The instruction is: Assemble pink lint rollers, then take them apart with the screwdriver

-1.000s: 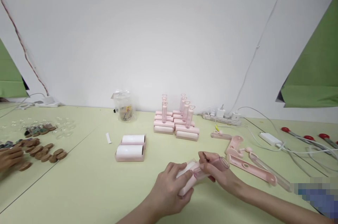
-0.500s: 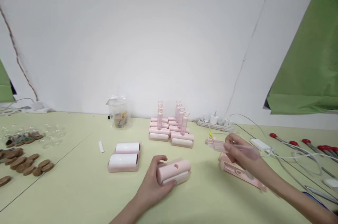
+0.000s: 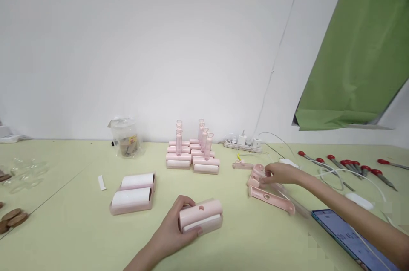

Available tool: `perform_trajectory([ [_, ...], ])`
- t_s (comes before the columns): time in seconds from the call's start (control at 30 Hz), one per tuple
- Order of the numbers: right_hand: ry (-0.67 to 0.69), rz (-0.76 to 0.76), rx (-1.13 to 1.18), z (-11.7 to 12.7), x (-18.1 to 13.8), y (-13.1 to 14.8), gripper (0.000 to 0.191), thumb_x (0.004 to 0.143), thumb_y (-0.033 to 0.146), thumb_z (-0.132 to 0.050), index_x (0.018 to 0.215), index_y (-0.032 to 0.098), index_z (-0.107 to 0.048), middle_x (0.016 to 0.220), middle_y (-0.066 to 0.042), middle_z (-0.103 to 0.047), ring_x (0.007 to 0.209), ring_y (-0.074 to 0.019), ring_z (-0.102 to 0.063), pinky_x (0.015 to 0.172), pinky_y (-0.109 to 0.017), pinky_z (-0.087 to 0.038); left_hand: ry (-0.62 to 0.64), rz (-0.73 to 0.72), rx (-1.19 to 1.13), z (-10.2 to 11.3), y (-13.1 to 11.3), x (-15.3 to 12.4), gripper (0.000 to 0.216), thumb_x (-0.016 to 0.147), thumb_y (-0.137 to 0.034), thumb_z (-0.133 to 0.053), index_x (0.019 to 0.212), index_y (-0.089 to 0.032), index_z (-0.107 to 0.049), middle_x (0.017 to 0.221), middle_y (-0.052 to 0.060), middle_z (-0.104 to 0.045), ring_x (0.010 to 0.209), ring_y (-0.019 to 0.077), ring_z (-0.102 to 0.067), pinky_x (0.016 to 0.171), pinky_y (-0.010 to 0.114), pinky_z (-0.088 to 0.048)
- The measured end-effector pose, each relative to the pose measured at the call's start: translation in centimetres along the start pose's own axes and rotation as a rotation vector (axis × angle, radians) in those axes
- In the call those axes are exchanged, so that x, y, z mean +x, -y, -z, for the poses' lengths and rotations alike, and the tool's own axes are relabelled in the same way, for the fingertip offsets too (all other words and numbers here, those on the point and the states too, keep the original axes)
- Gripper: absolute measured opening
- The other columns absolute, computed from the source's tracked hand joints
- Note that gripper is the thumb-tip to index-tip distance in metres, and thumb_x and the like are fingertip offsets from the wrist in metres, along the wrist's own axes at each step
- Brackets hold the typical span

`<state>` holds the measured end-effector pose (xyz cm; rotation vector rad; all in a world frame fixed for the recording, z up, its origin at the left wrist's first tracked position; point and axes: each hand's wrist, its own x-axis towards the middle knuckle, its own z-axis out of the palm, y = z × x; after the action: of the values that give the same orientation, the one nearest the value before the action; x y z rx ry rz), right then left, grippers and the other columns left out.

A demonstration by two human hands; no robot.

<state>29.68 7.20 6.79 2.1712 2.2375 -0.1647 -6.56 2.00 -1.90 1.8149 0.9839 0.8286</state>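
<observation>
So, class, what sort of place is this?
Possibly a small workshop: matching pink cylindrical plastic rollers stand in rows, plus a long pink plastic trough and slender grey rods with red ends.

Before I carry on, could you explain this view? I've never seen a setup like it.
There is no machine: a person works with two bare hands, filmed by a camera worn on their head, looking forward and down at a pale green table. The left hand holds a pink lint roller head with a white roll. The right hand is among loose pink plastic parts; whether it grips one is unclear. Left of the left hand lie two more roller heads. Near the wall, lint rollers carry upright handles with heart-shaped loops. A power strip lies beside them; nearer, at right, is a phone.
</observation>
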Motion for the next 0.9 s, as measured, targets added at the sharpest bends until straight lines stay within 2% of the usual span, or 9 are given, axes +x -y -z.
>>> perform_trajectory([
  [0.13, 0.037, 0.031, -0.037, 0.0, -0.3, 0.2, 0.028, 0.062, 0.045, -0.064, 0.059, 0.019, -0.056, 0.061, -0.005, -0.06, 0.058, -0.025, -0.055, 0.046, -0.026, -0.028, 0.057, 0.037, -0.014, 0.3, -0.7, -0.3, 0.034, 0.068, -0.021, -0.055, 0.097, -0.024, -0.038, 0.09, -0.001, -0.049, 0.071, 0.0121, -0.05, 0.059, 0.02, -0.042],
  [0.27, -0.096, 0.051, -0.06, 0.5, -1.9, 3.6, 0.036, 0.077, 0.049, -0.048, 0.083, 0.015, -0.06, 0.084, -0.012, -0.061, 0.07, -0.029, -0.057, 0.053, -0.031, -0.035, 0.013, 0.085, -0.054, 0.1, -0.8, -0.5, 0.049, 0.067, -0.02, -0.058, 0.105, -0.024, -0.027, 0.102, 0.004, -0.045, 0.085, 0.016, -0.052, 0.067, 0.025, -0.045],
  [0.33, -0.155, 0.189, -0.01, 0.1, -3.1, 7.4, 0.036, 0.082, 0.051, -0.041, 0.101, 0.023, -0.055, 0.101, -0.006, -0.057, 0.077, -0.0229, -0.057, 0.062, -0.029, -0.038, 0.011, 0.046, -0.08, -0.2, -0.5, -0.4, 0.058, 0.066, -0.018, -0.06, 0.109, -0.025, -0.021, 0.106, 0.005, -0.043, 0.094, 0.0175, -0.05, 0.074, 0.028, -0.045],
  [0.43, -0.121, 0.629, 0.088, -1.4, -4.5, 13.7, 0.042, 0.075, 0.053, -0.054, 0.109, 0.028, -0.051, 0.104, -0.001, -0.054, 0.067, -0.0165, -0.057, 0.056, -0.025, -0.038, 0.032, -0.011, -0.11, -0.5, 0.0, -0.3, 0.068, 0.065, -0.018, -0.063, 0.112, -0.025, -0.014, 0.106, 0.005, -0.043, 0.096, 0.0174, -0.05, 0.082, 0.032, -0.043],
  [0.5, -0.146, 0.748, 0.0, -2.7, -4.9, 16.9, 0.046, 0.072, 0.049, -0.061, 0.111, 0.027, -0.05, 0.095, -0.001, -0.056, 0.056, -0.0153, -0.056, 0.047, -0.024, -0.033, 0.037, -0.035, -0.126, -0.6, 0.3, -0.2, 0.071, 0.064, -0.018, -0.065, 0.113, -0.025, -0.013, 0.106, 0.005, -0.042, 0.096, 0.0175, -0.05, 0.083, 0.033, -0.042],
  [0.57, -0.166, 0.788, -0.074, -3.7, -4.8, 18.6, 0.037, 0.075, 0.042, -0.061, 0.106, 0.024, -0.053, 0.083, 0.0, -0.056, 0.051, -0.0149, -0.054, 0.043, -0.023, -0.028, 0.025, -0.043, -0.129, -0.6, 0.4, -0.2, 0.074, 0.063, -0.019, -0.066, 0.114, -0.025, -0.013, 0.105, 0.005, -0.041, 0.097, 0.0176, -0.05, 0.083, 0.033, -0.042],
  [0.67, -0.18, 0.804, -0.06, -4.1, -4.3, 18.8, 0.019, 0.082, 0.037, -0.053, 0.092, 0.021, -0.058, 0.075, 0.001, -0.055, 0.05, -0.0137, -0.052, 0.043, -0.023, -0.025, 0.006, -0.016, -0.136, -0.5, 0.7, -0.1, 0.08, 0.061, -0.022, -0.07, 0.115, -0.026, -0.011, 0.102, 0.004, -0.04, 0.095, 0.0176, -0.05, 0.081, 0.032, -0.043],
  [0.77, -0.272, 0.785, 0.144, -3.1, -4.3, 17.7, 0.021, 0.086, 0.038, -0.048, 0.096, 0.022, -0.056, 0.081, -0.001, -0.056, 0.053, -0.0125, -0.052, 0.046, -0.024, -0.03, -0.019, -0.001, -0.134, -0.1, 1.1, 0.1, 0.078, 0.064, -0.027, -0.067, 0.116, -0.024, -0.01, 0.104, 0.005, -0.041, 0.097, 0.0185, -0.048, 0.084, 0.034, -0.042],
  [0.9, -0.466, 0.73, 0.504, -1.0, -5.4, 15.8, 0.021, 0.086, 0.033, -0.048, 0.105, 0.025, -0.049, 0.092, -0.003, -0.056, 0.063, -0.0132, -0.054, 0.048, -0.022, -0.035, -0.231, -0.051, 0.003, 0.9, 1.1, 0.3, 0.083, 0.06, -0.034, -0.07, 0.119, -0.021, -0.014, 0.123, 0.012, -0.028, 0.115, 0.0252, -0.033, 0.096, 0.041, -0.03],
])
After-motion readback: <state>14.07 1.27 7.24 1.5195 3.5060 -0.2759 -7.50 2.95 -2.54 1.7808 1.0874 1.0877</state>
